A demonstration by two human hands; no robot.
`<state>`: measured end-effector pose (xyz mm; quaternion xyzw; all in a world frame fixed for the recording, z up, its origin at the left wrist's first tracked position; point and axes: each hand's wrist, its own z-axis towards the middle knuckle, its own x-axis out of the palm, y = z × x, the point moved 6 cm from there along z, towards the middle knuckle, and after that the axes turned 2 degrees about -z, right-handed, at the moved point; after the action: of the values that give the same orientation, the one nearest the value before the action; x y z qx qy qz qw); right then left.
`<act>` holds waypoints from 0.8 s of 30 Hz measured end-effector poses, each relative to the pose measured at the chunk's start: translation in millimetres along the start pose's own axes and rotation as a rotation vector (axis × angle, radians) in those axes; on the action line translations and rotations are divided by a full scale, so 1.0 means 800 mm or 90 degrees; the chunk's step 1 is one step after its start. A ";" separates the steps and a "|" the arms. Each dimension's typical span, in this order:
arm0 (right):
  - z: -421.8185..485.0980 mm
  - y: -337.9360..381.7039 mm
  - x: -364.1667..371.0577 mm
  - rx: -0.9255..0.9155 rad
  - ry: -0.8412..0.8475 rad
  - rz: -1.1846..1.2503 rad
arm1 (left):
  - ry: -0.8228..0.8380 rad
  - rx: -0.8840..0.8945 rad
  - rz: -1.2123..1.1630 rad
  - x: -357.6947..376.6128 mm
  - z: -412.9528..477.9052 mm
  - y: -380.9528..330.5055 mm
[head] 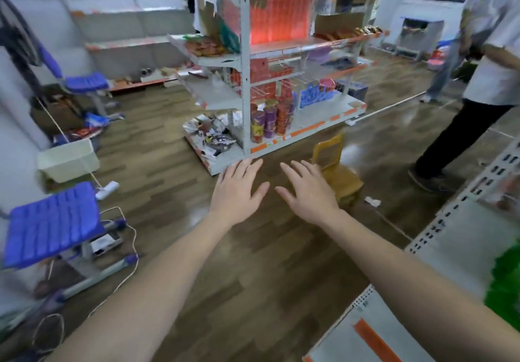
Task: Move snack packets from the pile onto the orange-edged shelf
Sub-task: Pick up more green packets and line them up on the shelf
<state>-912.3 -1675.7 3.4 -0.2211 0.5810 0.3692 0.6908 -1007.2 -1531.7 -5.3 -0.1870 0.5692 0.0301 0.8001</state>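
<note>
So, fingers (247, 168) on both hands are spread flat and holding nothing atm, palms down over the floor (261, 263). Left hand (239, 192) and right hand (306, 192) sit side by side, not touching. Packet pile (209, 137) is ahead and a bit left, low on the rack's end, so the left's nearer imo. Orange-edged shelf (298, 132) runs off ahead-right. Pile's a jumble, can't tell any packet's long axis tbh.

Single head-worn wide-angle view, facing forward and down along both outstretched forearms. The left hand (237, 192) and right hand (308, 192) sit mid-frame, near the lens. The wood floor (253, 277) fills the lower half. A shelf unit (246, 80) stands farther ahead, top centre. The frame is rolled, so verticals lean and edges bow.
</note>
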 end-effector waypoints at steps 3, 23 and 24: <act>0.050 0.028 0.029 -0.020 0.005 0.008 | 0.006 -0.035 0.004 -0.001 0.024 0.056; 0.495 0.085 0.178 -0.172 0.046 0.059 | -0.022 -0.185 0.032 0.047 0.311 0.346; 0.519 0.086 0.185 -0.178 0.049 0.059 | -0.022 -0.195 0.027 0.050 0.327 0.358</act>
<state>-691.9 -1290.4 -36.7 -0.3025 0.5595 0.4693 0.6125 -832.9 -1184.9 -44.2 -0.2942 0.5478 0.1365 0.7712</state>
